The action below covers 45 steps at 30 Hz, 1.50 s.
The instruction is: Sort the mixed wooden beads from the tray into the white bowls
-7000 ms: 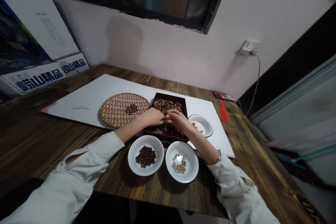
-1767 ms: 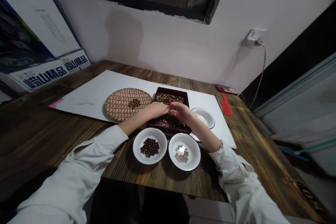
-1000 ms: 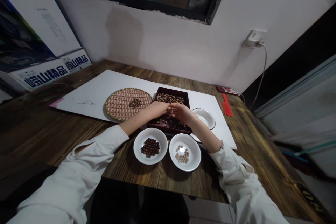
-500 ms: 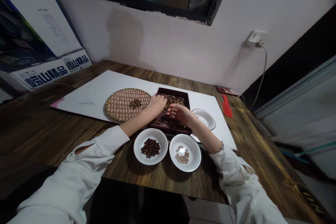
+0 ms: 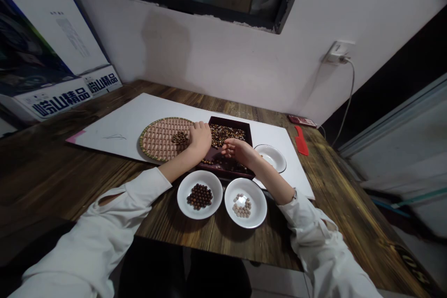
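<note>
My left hand (image 5: pixel 200 139) is over the gap between a round woven tray (image 5: pixel 153 142) and a dark red box (image 5: pixel 248 125). Its fingers are bent downward and closed, and whatever they hold is hidden. On the tray lies a small pile of brown beads (image 5: pixel 179 139). Many mixed beads (image 5: pixel 228 134) fill the far half of the box, with a few scattered in the near half. Above the box, my right hand (image 5: pixel 240 152) is turned palm inward with its fingers curled in; their contents cannot be made out.
Near the table edge stand a white bowl (image 5: pixel 183 199) of dark brown beads and a white bowl (image 5: pixel 261 209) of pale beads. Another white bowl (image 5: pixel 280 160) sits right of the box on the white board (image 5: pixel 118 121). A red comb (image 5: pixel 301 142) and a phone (image 5: pixel 302 121) lie further right.
My left hand has moved left, from above the box's beads to the right edge of the woven tray. My right hand has stayed almost in place over the box.
</note>
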Motion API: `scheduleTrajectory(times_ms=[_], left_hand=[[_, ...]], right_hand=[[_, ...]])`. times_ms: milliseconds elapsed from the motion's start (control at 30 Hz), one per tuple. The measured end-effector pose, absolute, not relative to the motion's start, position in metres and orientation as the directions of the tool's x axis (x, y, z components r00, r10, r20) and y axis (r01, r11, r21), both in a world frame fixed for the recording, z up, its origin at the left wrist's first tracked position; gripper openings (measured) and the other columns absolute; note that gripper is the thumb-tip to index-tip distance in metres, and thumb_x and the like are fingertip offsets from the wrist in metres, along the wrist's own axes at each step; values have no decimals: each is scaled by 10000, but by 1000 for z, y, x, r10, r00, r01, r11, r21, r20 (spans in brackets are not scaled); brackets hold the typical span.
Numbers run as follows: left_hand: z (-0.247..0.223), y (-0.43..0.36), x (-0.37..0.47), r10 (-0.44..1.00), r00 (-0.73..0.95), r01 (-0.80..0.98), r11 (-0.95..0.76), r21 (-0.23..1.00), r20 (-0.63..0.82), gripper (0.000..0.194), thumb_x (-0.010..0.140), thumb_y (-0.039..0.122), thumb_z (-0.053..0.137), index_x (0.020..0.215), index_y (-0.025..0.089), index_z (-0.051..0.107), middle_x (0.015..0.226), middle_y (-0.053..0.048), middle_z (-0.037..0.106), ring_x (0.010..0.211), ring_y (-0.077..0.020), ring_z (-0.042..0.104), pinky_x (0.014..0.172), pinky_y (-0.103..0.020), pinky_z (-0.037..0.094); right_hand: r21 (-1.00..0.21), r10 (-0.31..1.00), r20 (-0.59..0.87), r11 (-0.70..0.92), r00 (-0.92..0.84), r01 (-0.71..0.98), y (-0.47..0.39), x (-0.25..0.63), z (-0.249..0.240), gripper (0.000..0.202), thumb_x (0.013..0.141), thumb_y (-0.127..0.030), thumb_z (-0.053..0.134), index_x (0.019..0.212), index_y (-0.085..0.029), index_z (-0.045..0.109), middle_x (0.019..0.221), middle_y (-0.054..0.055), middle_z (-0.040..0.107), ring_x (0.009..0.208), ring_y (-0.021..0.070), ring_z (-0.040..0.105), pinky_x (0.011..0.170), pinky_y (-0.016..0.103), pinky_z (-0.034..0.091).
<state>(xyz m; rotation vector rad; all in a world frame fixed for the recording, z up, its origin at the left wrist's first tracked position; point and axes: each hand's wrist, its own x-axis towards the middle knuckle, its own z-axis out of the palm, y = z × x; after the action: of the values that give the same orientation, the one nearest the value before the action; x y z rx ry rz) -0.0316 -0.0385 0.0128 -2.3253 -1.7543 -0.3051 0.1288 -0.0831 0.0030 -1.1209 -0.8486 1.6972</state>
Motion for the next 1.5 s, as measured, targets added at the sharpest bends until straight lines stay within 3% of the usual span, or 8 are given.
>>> scheduleTrajectory(times_ms=[267, 733, 1500], left_hand=[[6, -31, -31, 940, 287, 958, -277, -77, 187, 394, 925, 74, 295, 1115, -22, 627, 1142, -278, 665, 1085, -317, 601, 852, -362, 430], [5, -31, -32, 925, 313, 949, -302, -87, 216, 406, 924, 46, 287, 1100, -16, 647, 1148, -259, 657, 1105, -318, 573, 873, -360, 449], [9, -36, -30, 930, 301, 953, -287, -96, 213, 352, 963, 138, 363, 1169, 9, 618, 1224, -229, 592, 1152, -305, 483, 922, -365, 391]], right_hand=[[-888, 927, -298, -357, -228, -291, -84, 128, 2, 101, 774, -235, 649, 845, -187, 595, 721, 1, 692, 683, 142, 669, 686, 268, 482], [-893, 911, -321, -383, -261, -238, -85, 125, 4, 53, 808, -221, 590, 829, -174, 604, 702, 0, 701, 644, 130, 678, 640, 240, 481], [-892, 893, -321, -397, -316, -216, -83, 128, 0, 68, 860, -206, 563, 851, -168, 618, 743, 13, 686, 686, 133, 673, 673, 249, 501]])
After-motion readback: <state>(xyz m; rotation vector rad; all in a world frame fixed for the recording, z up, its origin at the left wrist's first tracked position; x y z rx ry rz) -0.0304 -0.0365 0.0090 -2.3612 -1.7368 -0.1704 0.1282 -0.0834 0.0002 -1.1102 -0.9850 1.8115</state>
